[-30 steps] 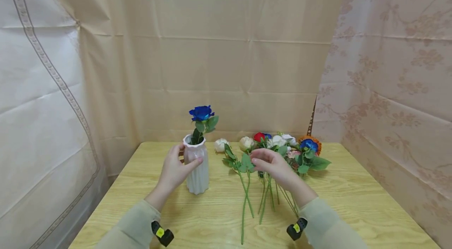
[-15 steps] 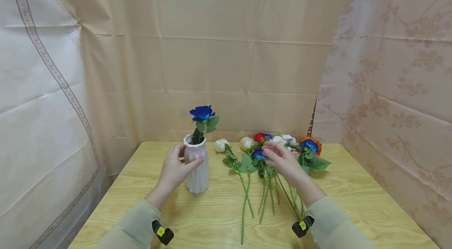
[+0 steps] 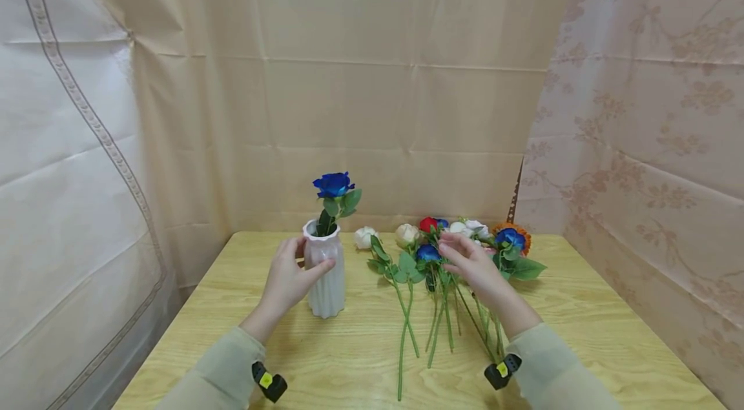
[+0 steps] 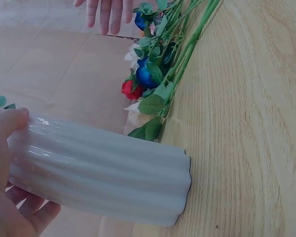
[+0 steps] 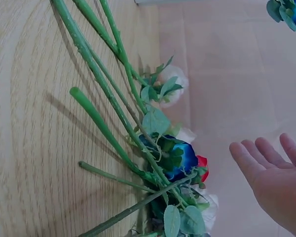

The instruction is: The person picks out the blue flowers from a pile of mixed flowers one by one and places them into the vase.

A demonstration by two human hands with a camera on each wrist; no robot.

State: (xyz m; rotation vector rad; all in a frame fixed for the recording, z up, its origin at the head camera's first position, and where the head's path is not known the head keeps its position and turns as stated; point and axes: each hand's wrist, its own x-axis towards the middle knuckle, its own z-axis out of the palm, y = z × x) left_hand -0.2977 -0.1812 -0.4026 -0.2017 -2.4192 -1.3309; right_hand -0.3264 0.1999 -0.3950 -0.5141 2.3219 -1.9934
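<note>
A ribbed white vase (image 3: 325, 281) stands upright on the table, with one blue rose (image 3: 334, 185) leaning out of its mouth. My left hand (image 3: 289, 274) grips the vase near its neck, thumb on the near side and fingers round the back, as the left wrist view also shows on the glossy vase (image 4: 98, 170). Over the loose flowers hovers my right hand (image 3: 473, 268), holding nothing, its fingers extended in the right wrist view (image 5: 281, 173). Nearest to it lies a second blue rose (image 3: 429, 253), beside a red rose (image 3: 428, 225).
Cream flowers (image 3: 407, 234), white flowers (image 3: 476, 229), an orange flower (image 3: 523, 235) and another blue rose (image 3: 510, 239) lie along the back right. Green stems (image 3: 401, 352) point toward the front of the wooden table (image 3: 232, 307). Curtains (image 3: 372, 106) hang behind.
My right hand has moved right and slightly up, away from the leaves, uncovering the blue rose on the table. The left hand and vase have stayed in place.
</note>
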